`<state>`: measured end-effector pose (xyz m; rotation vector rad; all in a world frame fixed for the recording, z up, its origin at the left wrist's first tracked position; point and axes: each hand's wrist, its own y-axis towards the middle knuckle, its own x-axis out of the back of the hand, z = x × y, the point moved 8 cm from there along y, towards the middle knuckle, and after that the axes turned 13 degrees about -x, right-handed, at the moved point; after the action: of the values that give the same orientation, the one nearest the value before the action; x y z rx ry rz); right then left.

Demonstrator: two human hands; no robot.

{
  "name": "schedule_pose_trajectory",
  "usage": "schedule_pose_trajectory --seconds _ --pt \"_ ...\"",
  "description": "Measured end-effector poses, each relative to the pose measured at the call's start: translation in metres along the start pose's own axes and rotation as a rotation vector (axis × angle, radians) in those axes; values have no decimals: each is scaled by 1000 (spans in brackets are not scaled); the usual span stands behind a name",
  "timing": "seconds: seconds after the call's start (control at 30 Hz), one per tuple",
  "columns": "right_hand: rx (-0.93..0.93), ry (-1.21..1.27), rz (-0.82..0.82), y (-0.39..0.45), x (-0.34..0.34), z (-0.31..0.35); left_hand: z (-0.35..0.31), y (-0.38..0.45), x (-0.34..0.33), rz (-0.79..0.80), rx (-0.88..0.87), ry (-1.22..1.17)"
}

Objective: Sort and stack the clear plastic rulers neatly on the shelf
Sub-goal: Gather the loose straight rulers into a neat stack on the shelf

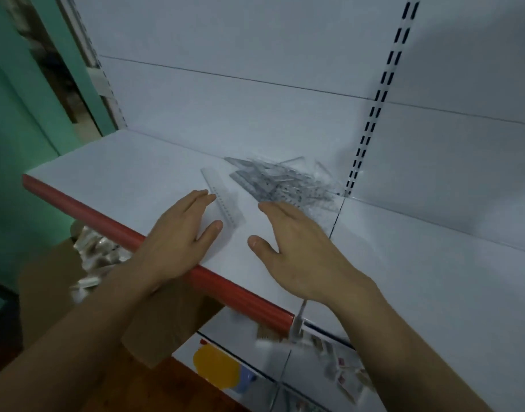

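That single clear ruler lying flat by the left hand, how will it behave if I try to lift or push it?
The single ruler looks thin and lies flat on the smooth white shelf, so it will probably slide rather than lift; getting a grip under an edge may be hard. It is likely light and slightly flexible. The left hand could draw it toward the red front edge to pick it up.

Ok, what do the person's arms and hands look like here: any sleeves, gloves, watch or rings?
Both forearms are bare as far as the frame shows, no sleeves in view. The left hand and right hand wear no gloves, and no watch, bracelet or ring shows.
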<state>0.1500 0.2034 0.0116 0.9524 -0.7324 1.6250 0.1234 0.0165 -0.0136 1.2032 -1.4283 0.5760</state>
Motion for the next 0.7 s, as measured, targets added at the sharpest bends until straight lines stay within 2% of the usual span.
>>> schedule_pose_trajectory --seconds 0.17,0.33,0.53,0.7 --pt "-104 -3 -96 36 -8 14 42 52 -2 37 -188 -70" --pt "-298 29 -75 63 -25 28 81 94 -2 99 -354 -110" --pt "-598 -123 -166 82 -49 26 113 131 -13 80 -447 -195" --pt "-689 -106 -189 91 -53 22 118 130 -25 35 -500 -273"
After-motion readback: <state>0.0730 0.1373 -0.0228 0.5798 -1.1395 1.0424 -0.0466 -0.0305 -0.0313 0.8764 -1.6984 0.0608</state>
